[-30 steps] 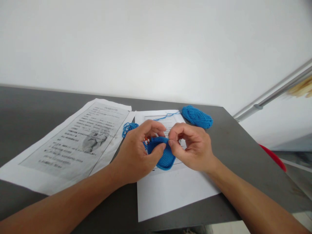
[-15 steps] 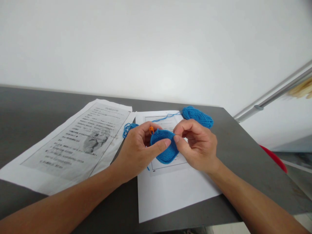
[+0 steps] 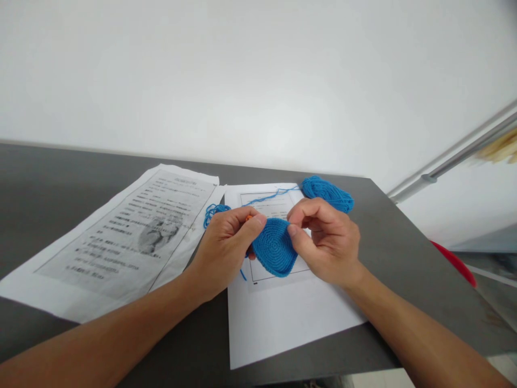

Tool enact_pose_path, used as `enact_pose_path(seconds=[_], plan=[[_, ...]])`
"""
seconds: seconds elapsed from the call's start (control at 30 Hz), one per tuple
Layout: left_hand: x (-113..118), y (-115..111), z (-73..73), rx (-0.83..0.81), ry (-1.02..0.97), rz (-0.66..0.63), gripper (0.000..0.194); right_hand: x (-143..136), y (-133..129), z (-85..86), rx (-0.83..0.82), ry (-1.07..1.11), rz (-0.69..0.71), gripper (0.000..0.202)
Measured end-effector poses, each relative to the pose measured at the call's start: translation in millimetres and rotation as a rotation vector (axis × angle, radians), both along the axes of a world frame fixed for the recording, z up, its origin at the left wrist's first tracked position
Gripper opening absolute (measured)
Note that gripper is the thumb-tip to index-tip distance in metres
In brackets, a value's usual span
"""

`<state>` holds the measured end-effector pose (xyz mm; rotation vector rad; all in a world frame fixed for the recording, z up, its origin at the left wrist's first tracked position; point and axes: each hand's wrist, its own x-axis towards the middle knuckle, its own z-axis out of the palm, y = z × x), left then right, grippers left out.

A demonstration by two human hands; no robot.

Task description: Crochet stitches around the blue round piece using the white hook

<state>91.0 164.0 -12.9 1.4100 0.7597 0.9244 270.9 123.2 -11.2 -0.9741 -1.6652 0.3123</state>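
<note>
A round blue crocheted piece [image 3: 275, 247] hangs between both hands over a printed sheet [image 3: 258, 334], its spiral of stitches facing me. My left hand [image 3: 226, 245] pinches its upper left edge between thumb and fingers. An orange marker [image 3: 249, 217] peeks out by that thumb, mostly covered. On the upper right edge, my right hand [image 3: 326, 237] grips the piece with thumb and index finger. A blue skein of yarn [image 3: 327, 194] lies behind my right hand, with a strand running left from it. Loose blue yarn [image 3: 214, 213] is bunched behind my left hand.
Another printed sheet [image 3: 121, 237] with a dark picture lies at the left on the dark table [image 3: 404, 258]. A white wall [image 3: 242, 81] rises behind. Right of the table are a metal rail [image 3: 464, 156] and a red object [image 3: 454, 262].
My left thumb has moved up and left to the piece's edge. The piece, cupped before, now shows its face flatter, and the orange marker is mostly covered. My right hand has hardly moved.
</note>
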Motion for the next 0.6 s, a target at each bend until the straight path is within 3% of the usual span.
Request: enact_pose_path(seconds=[0.17, 0.37, 0.6], plan=[[1.1, -0.3, 1.3, -0.085, -0.016, -0.004, 0.021, 0.4, 0.0, -0.6, -0.007, 0.009, -0.01, 0.015], [5.1, 0.3, -1.5, -0.204, 0.015, -0.055, 0.025, 0.9, -0.7, 0.1, -0.011, -0.006, -0.036, 0.015], [3.5, -1.3, -2.2, -0.062, 0.05, 0.05, 0.02, -0.7, -0.7, 0.3, -0.026, 0.009, -0.013, 0.015]])
